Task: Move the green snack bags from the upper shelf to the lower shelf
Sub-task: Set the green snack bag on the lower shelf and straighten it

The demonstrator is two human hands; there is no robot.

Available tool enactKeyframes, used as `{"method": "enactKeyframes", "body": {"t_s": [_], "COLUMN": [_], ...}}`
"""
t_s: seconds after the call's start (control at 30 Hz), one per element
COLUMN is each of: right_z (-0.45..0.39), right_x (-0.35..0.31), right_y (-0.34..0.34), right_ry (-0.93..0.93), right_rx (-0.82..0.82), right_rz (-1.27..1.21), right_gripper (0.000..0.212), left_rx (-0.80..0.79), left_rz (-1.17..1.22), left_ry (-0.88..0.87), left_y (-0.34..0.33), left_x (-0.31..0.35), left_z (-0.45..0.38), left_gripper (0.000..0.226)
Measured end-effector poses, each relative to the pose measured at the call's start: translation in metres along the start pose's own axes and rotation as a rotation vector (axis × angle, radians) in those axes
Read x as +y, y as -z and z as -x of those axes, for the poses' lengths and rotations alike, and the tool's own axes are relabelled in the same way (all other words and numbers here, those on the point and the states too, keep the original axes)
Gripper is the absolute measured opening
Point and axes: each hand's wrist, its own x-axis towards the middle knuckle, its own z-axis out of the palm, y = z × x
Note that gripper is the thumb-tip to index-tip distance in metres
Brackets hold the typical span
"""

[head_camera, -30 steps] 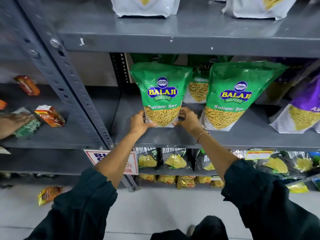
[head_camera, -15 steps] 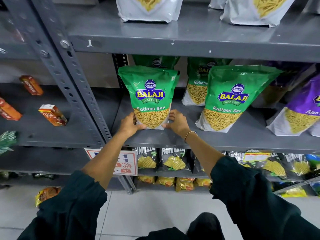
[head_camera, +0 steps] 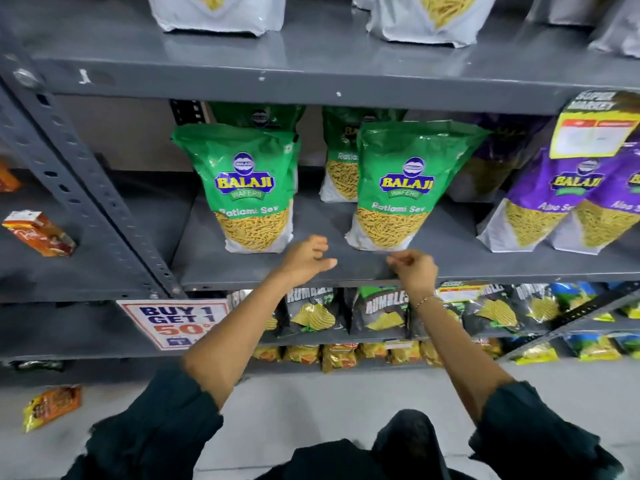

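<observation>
My left hand hangs just in front of the grey shelf, fingers spread and loosely curled, holding nothing. It is near the lower right corner of the left green bag but I see a gap between them. My right hand is at the shelf's front lip, fingers curled in toward the palm with nothing between them; it sits just below the right green bag and I cannot tell whether a fingertip brushes the bag's base, since that spot is blurred.

Both green bags stand upright on this shelf, well apart from each other, each marked Balaji Wafers, Ratlami Sev. Behind them I see 2 more green bags in the back row, partly hidden. To the right stand purple bags, touching one another. The shelf above carries white bags. Below my wrists sits a row of dark chip packets. A "Buy 1 Get 1" sign hangs at the left post.
</observation>
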Motion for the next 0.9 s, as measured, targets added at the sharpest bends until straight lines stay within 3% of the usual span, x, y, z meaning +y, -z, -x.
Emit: {"method": "enactKeyframes", "body": {"t_s": [0.07,0.13,0.2,0.27,0.43,0.9], "right_z": [-0.017,-0.039,-0.059,-0.07,-0.08,-0.079], "right_x": [0.013,0.016,0.013,0.011,0.017,-0.001], "right_y": [0.027,0.043,0.049,0.046,0.041,0.002], "right_ry": [-0.013,-0.006,0.021,0.05,0.109,0.176], "right_rx": [0.067,0.0,-0.17,-0.306,-0.31,-0.406], "right_rz": [0.012,0.009,-0.008,-0.025,0.021,-0.047], "right_gripper": [0.028,0.049,0.07,0.077,0.053,0.043], "left_rx": [-0.026,-0.007,0.055,0.122,0.29,0.409], "left_rz": [0.044,-0.042,-0.143,-0.158,-0.124,-0.076], "left_ry": [-0.006,-0.011,-0.014,-0.034,0.006,0.102], "left_y": [-0.017,-0.031,-0.043,-0.053,-0.071,-0.043], "left_x": [0.017,0.03,0.039,0.043,0.044,0.02], "left_z": [-0.017,-0.036,-0.05,-0.058,-0.063,-0.049], "left_gripper": [0.08,0.093,0.096,0.083,0.054,0.053]}}
